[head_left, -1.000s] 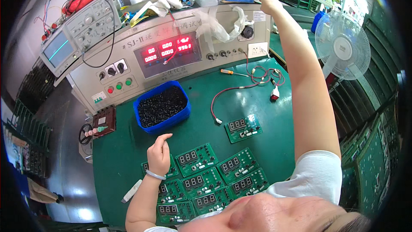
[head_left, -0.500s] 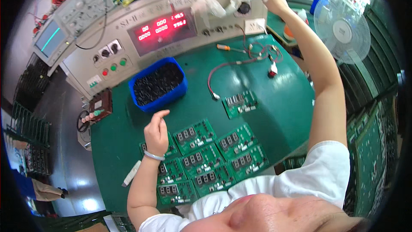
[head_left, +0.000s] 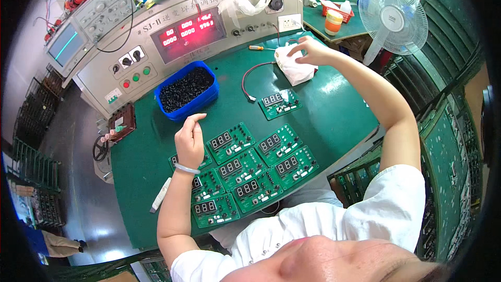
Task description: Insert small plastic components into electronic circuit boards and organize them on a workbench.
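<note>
The white plastic bag (head_left: 295, 73) sits on the green tabletop (head_left: 336, 112) just behind a lone circuit board (head_left: 279, 104), with the right hand (head_left: 315, 52) at its top; the fingers (head_left: 302, 46) curve over it, and I cannot tell whether they pinch it or have let go. It looks thin, soft and slightly slippery, probably light, though its contents are hidden; the gathered top seems the surest hold, with support underneath if it sags. The left hand (head_left: 189, 143) is over the left edge of a cluster of circuit boards (head_left: 244, 171), its fingers bent; nothing shows in them, but the palm is hidden. Those boards look stiff, light and fragile, best lifted by their edges, clear of the displays. The tabletop looks smooth and somewhat glossy, carrying a blue bin (head_left: 195, 109) of small black parts, a dark red cable (head_left: 243, 80) and a screwdriver (head_left: 255, 48). Behind stands a grey console (head_left: 143, 47) with lit red digits; an oscilloscope (head_left: 65, 49) is at left, a fan (head_left: 392, 18) at right.
</note>
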`<action>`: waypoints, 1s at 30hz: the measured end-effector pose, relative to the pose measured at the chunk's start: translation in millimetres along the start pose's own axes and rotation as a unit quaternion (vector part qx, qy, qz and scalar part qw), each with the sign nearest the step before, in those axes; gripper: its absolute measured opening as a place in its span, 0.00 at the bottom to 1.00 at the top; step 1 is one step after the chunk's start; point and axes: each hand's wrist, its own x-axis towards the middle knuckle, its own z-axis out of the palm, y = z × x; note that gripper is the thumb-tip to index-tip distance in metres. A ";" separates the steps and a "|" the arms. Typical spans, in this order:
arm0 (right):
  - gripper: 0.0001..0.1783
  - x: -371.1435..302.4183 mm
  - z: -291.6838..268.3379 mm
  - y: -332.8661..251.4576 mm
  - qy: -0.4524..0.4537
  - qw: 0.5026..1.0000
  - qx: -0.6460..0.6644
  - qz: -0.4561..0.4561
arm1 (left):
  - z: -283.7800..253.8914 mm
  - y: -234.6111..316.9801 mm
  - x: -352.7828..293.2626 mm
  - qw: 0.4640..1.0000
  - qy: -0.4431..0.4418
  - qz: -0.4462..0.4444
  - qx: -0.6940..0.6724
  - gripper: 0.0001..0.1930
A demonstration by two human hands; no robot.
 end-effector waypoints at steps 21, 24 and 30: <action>0.40 -120.2 -88.4 -168.5 0.002 0.752 0.620 -0.225 | -33.2 52.6 -10.9 0.990 0.019 0.006 -0.138 0.12; 0.39 -177.4 -95.0 -199.2 -0.068 0.663 0.656 -0.354 | -28.4 64.4 -19.8 0.975 0.034 0.022 -0.219 0.13; 0.23 -209.8 -63.4 -255.3 -0.051 0.594 0.460 -0.658 | -36.6 99.2 -75.2 0.963 0.034 -0.011 -0.266 0.13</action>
